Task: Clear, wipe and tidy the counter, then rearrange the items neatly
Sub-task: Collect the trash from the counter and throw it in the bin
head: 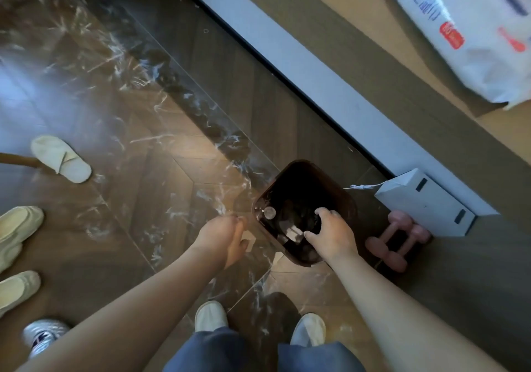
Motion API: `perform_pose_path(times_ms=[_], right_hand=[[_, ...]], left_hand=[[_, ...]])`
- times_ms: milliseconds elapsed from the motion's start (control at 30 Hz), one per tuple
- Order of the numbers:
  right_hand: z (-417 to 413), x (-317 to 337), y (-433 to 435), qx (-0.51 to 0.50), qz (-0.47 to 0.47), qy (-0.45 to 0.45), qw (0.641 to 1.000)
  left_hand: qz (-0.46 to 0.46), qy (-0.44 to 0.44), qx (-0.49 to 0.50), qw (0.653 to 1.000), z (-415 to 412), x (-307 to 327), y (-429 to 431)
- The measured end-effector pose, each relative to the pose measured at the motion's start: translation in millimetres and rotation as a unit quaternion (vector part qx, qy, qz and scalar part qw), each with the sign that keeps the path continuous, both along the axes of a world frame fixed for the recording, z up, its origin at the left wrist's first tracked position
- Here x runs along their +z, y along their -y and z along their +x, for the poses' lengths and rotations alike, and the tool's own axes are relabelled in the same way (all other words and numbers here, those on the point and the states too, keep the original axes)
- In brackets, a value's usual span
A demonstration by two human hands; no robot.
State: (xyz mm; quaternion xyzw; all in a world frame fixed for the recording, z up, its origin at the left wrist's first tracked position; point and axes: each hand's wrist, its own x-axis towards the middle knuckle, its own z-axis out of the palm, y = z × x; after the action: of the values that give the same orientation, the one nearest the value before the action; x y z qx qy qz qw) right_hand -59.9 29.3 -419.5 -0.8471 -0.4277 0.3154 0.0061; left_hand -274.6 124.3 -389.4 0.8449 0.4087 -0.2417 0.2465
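The dark bin [346,199] stands on the floor [143,147], near the grey plinth [330,84] at the floor's far edge. The right hand [333,235] hovers over the near side of the bin opening, fingers spread and half curled in a wide grip; no held item is visible. The left hand [224,236] hangs just beside the bin's left wall, fingertips bunched and pointing down; whether they pinch anything cannot be told. A paper scrap [249,241] lies on the floor under that hand. Pink dumbbells [398,242] and a white box [425,203] lie to the right of the bin.
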Motion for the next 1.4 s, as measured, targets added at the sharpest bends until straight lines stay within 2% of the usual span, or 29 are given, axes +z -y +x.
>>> perform_pose_path(times_ms=[233, 367, 500, 567, 667, 867, 1100, 1400], right_hand=[[-17, 95, 19, 0.061, -0.031, 0.014, 0.998], [-35, 173, 23, 0.086, -0.027, 0.017, 0.996], [-56, 259, 21, 0.113, 0.002, 0.024, 0.993], [-66, 298, 18, 0.126, 0.018, 0.025, 0.992], [-79, 354, 11, 0.131, 0.048, 0.018, 0.99], [-90, 454, -12, 0.131, 0.118, 0.046, 0.983], [-99, 518, -44, 0.096, 0.183, 0.066, 0.976], [-97, 551, -101, 0.104, 0.221, 0.06, 0.968]], left_hand=[[-0.004, -0.001, 0.006, 1.0, -11, 85, 8], [-0.012, 0.034, 0.071, 0.997, -24, 142, 16], [-0.012, 0.058, 0.072, 0.996, -30, 215, 20], [0.024, 0.038, 0.057, 0.997, -30, 252, 23], [0.1, 0.093, 0.062, 0.989, -41, 307, 15], [0.116, 0.1, 0.013, 0.988, -62, 404, -13], [0.173, 0.145, 0.005, 0.974, -89, 478, -51], [0.196, 0.174, 0.029, 0.965, -90, 517, -101]])
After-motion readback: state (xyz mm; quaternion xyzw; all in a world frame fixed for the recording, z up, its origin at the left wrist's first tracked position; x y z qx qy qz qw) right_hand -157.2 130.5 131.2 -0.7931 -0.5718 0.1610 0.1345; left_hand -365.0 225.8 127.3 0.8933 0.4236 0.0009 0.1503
